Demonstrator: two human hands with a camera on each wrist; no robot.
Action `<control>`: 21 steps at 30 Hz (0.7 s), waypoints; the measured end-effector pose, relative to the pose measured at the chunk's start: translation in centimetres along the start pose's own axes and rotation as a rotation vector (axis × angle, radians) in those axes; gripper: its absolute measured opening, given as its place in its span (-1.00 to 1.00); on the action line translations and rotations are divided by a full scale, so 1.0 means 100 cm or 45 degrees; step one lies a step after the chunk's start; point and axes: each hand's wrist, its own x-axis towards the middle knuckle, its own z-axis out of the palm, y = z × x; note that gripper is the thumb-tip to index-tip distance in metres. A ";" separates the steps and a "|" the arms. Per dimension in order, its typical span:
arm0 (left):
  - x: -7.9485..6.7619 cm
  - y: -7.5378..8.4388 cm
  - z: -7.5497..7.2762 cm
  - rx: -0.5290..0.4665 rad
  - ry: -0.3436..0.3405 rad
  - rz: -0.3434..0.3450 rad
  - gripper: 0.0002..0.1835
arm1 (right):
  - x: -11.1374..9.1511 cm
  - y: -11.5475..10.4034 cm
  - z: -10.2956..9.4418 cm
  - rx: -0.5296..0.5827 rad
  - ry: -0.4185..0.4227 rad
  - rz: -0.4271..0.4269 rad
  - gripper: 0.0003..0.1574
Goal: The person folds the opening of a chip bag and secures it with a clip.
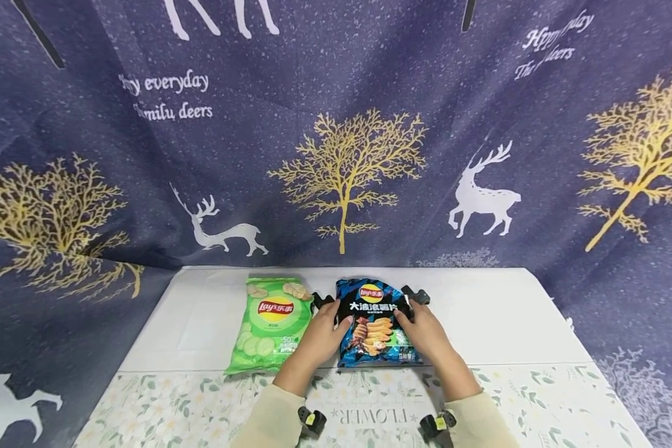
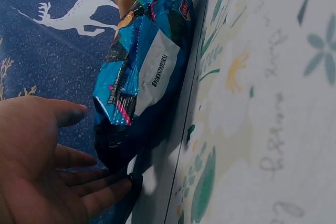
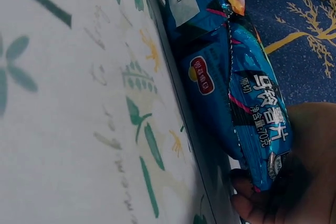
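Right now I have the blue Lay's bag (image 1: pixel 372 323) between my two hands, and I take handling it, rather than the green Lay's bag (image 1: pixel 269 326), to be the step in hand. Its top lies near the far edge of the desk (image 1: pixel 481 317), around the middle of that edge; the green one lies just beside it, toward the far left corner. My left hand (image 1: pixel 322 333) is loosely spread at the blue bag's left side, thumb well apart from the fingers, with no firm hold to be seen. My right hand (image 1: pixel 428 333) grips the other side, thumb over the front and fingers bent under the near right corner. Whether the bag's underside touches the desk I can't tell, so I can't say if this is a lift or a setting down. Either way, I'd judge that the next move calls for light, even pressure: closing my left fingers to match the right for a lift, or easing the right ones out for a release, without crushing the bag.
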 end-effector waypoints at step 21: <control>0.001 0.002 -0.006 -0.169 -0.016 -0.064 -0.30 | 0.001 0.001 -0.006 0.152 0.024 0.036 -0.17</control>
